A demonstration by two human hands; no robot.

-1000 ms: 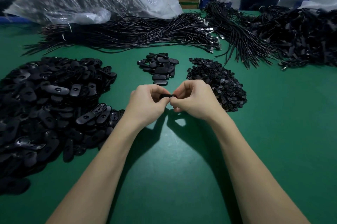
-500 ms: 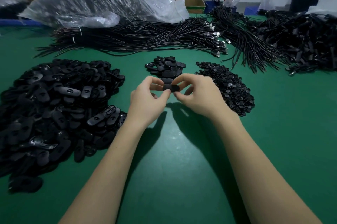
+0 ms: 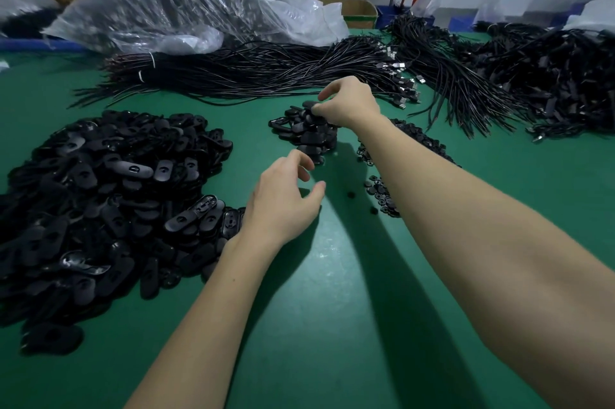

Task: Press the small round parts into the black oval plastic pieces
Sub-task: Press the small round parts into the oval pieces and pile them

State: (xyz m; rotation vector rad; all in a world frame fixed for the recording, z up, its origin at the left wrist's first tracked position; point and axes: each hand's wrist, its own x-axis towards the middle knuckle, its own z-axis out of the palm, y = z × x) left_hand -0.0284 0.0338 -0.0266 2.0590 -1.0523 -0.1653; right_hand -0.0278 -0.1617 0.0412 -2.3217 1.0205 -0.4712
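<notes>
A big heap of black oval plastic pieces (image 3: 100, 195) covers the left of the green table (image 3: 332, 308). A smaller pile of oval pieces (image 3: 306, 132) lies at the centre. My right hand (image 3: 346, 102) reaches over that pile and pinches one black oval piece (image 3: 311, 105) at its top. My left hand (image 3: 283, 205) hovers over the table near the big heap, fingers loosely curled, holding nothing. A pile of small round parts (image 3: 412, 139) lies behind my right forearm, partly hidden, with a few loose round parts (image 3: 379, 192) beside it.
Bundles of black cables (image 3: 266, 72) stretch across the back of the table, with more tangled cables (image 3: 549, 75) at the right. A large clear plastic bag (image 3: 186, 2) sits at the back left. A cardboard box (image 3: 359, 10) stands behind.
Both hands held one oval piece together before. Now my right hand has carried it forward onto the small centre pile, and my left hand has let go and dropped back, empty.
</notes>
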